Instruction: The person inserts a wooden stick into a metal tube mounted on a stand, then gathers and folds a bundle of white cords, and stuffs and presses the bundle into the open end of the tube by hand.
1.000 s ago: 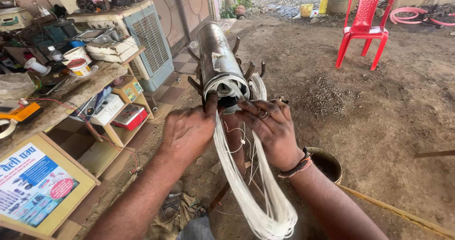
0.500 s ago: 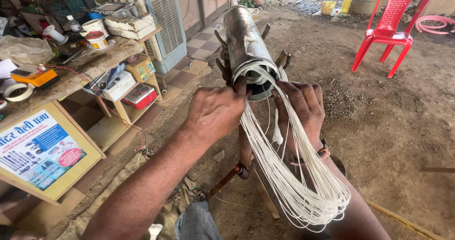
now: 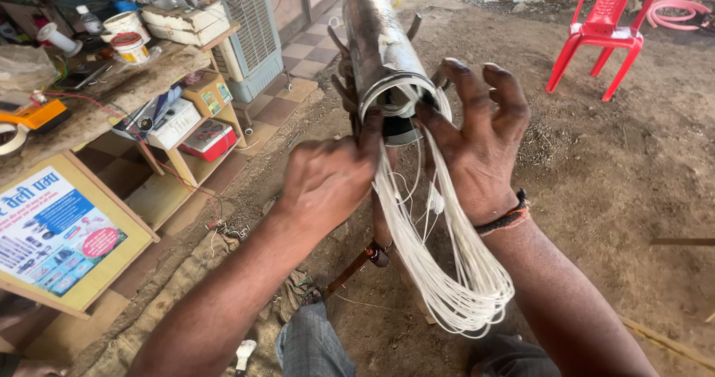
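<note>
A long steel motor tube (image 3: pixel 376 42) lies tilted on a stand, its open end facing me. A thick bundle of white winding wire (image 3: pixel 462 273) hangs out of that end in a long loop. My left hand (image 3: pixel 328 180) pinches the strands just under the tube's rim with thumb and fingers. On the other side, my right hand (image 3: pixel 477 139) rests its palm against the wire bundle, fingers spread and raised beside the rim; a dark band circles its wrist.
A cluttered workbench (image 3: pixel 112 87) stands at left with tins, an orange meter and boxes on its shelf. A printed poster board (image 3: pixel 56 235) leans below it. An air cooler (image 3: pixel 246 27) is behind. A red plastic chair (image 3: pixel 603 27) stands far right on the dirt floor.
My view has moved closer to the tube. The right hand lifted and spread its fingers beside the rim, and the wire loop swung lower to the right. The left hand stays at the opening.
</note>
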### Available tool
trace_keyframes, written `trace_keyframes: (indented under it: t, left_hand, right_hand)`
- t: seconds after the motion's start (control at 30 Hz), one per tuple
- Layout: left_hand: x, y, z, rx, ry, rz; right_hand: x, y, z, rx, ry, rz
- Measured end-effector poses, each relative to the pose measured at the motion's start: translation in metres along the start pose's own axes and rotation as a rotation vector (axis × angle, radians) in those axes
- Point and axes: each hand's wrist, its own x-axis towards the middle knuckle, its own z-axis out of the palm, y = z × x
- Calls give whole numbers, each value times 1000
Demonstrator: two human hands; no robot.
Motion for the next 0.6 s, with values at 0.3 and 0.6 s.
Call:
trace_keyframes:
  t: [0.3, 0.6]
  left_hand:
    - [0, 7, 14, -118, 43, -84]
    - [3, -11, 25, -400, 388, 251]
  right_hand:
    - [2, 0, 10, 105, 16, 60]
    - [9, -2, -1, 154, -16, 66]
